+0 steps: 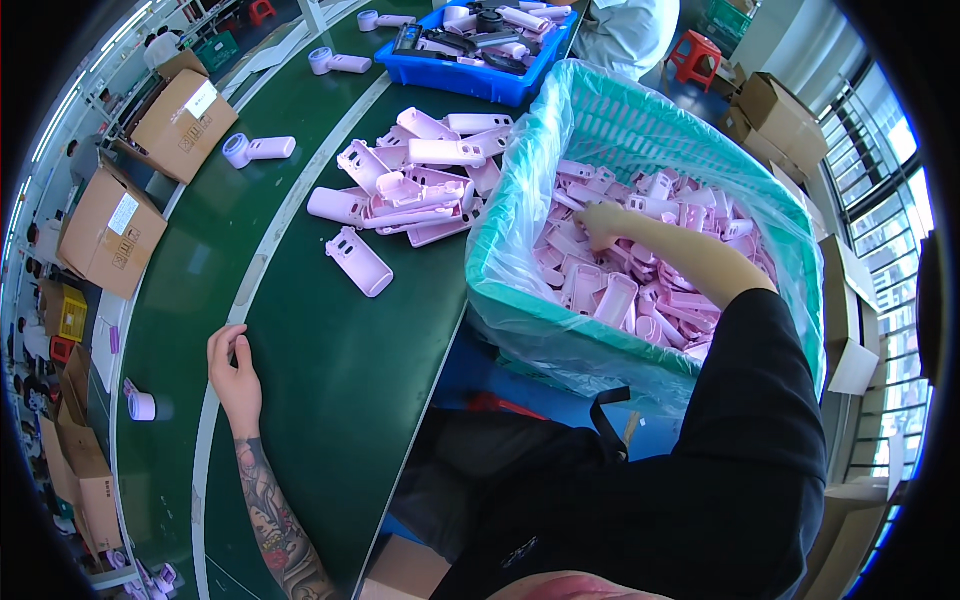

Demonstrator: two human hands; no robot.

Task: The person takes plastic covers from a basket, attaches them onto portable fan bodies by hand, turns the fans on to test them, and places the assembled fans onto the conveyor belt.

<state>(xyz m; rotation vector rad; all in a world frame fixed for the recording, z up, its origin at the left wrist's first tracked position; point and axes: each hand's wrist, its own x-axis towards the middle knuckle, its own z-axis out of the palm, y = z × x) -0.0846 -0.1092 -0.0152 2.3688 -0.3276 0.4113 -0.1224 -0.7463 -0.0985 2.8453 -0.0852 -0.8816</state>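
Fingers down, my right hand (603,222) is in among the pink casings (615,300) that lie heaped inside the green crate (490,235); its fingertips are hidden there, so I cannot tell whether they pinch a piece. A clear plastic liner (600,375) hangs over the crate's rim and blurs the outer wall behind its folds. On my black shirt (600,500) sits a small pale mark, too tiny to make out. My left hand (235,378) is at the green table (330,420), loosely curled, with the thumb a little apart from the fingers. Beyond it one loose casing (362,265) lies hollow side up, just beside a jumbled pile of pink shells (445,152) whose lower pieces are covered by the upper ones. Past the pile, near the crate's far corner, a blue tub (450,80) holds pink shells mixed with black parts, its contents overlapping too much to sort. Several round-headed lilac devices (270,149) stand or lie along the table's far strip. Farther off are cardboard boxes (105,240) bearing white labels (123,215) and dark printed symbols, and near the top a person in pale clothing (625,35), cut off by the edge.
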